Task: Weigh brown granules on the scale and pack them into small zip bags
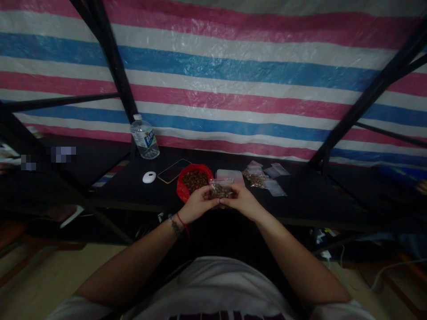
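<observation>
Between my two hands is a small clear zip bag [221, 190] with brownish dried bits inside. My left hand [200, 202] grips its left side, thumb across the lower front. On the other side my right hand [240, 201] pinches it in the same way, the thumbs nearly meeting. Just behind my left hand sits a red plastic bag [183, 190], its rim spread around a heap of dried brown pieces [195, 180]. A pale flat square item [230, 175] lies behind the held bag. Right of it are filled small zip bags [256, 179].
Flat clear zip bags [276, 188] lie on the black table [310, 195] at the right. A phone [174, 170], a white oval object [149, 177] and a large plastic bottle [145, 138] are at the left. Black metal posts [116, 66] flank a striped plastic sheet [233, 98].
</observation>
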The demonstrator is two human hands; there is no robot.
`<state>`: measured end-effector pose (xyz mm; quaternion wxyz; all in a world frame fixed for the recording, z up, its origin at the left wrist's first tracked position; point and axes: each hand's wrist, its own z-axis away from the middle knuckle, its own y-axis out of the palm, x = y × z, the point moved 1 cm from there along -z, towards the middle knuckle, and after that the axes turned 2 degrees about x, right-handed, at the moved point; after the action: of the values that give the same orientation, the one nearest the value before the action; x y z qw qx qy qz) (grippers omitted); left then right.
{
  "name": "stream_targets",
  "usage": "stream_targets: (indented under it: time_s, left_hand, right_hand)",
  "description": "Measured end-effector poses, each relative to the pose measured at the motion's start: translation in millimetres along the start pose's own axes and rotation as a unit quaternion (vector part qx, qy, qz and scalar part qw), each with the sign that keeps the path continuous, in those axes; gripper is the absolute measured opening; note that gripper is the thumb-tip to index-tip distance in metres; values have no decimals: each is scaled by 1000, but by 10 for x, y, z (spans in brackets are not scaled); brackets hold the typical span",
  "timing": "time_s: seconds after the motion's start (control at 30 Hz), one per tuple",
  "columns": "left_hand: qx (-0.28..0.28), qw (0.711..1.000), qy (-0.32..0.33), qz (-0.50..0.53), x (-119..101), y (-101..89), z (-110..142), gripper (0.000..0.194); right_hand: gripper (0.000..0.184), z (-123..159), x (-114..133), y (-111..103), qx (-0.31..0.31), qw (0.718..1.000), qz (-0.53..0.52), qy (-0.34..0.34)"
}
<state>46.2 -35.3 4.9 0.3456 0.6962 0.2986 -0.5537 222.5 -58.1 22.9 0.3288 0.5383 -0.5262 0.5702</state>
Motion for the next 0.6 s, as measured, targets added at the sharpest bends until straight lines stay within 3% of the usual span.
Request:
stream_targets:
  time_s: [0.23,0.4,0.6]
  left_hand:
    - [-34,997,35,-51,-43,-49,-12,41]
    - [-31,996,37,-74,-49,-66,-21,41]
    - [-44,989,62,-130,-98,-48,22,38]
  right_hand:
    - [36,-42,-132,-1,-6,1000,3,-16]
    - [31,-28,-29,26,-21,999,-49,-12]
    - [29,-17,61,-1,-85,994,-62,-3]
